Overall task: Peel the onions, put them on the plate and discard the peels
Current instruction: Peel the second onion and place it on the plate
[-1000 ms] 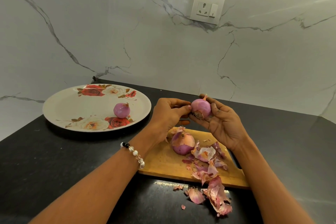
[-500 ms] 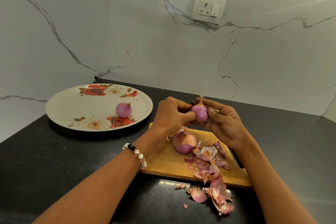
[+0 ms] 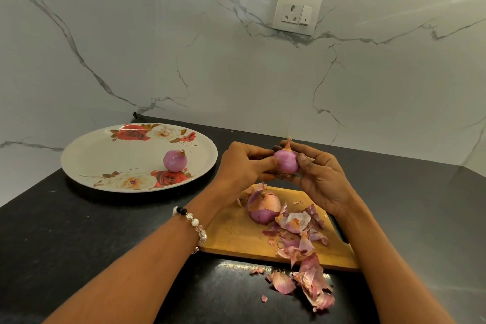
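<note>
Turned stalk-up since a second ago, the onion [image 3: 285, 161] sits pinched between left hand [image 3: 243, 166] and right hand [image 3: 319, 179] above the cutting board [image 3: 236, 231], where slick flesh risks slipping onto the peels [image 3: 302, 242], short of the plate [image 3: 105, 155].

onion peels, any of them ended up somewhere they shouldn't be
Yes. Part of the peel pile has spilled off the near edge of the cutting board; loose peels lie on the black counter in front of it. Otherwise nothing stands out: one peeled onion sits on the plate.
</note>
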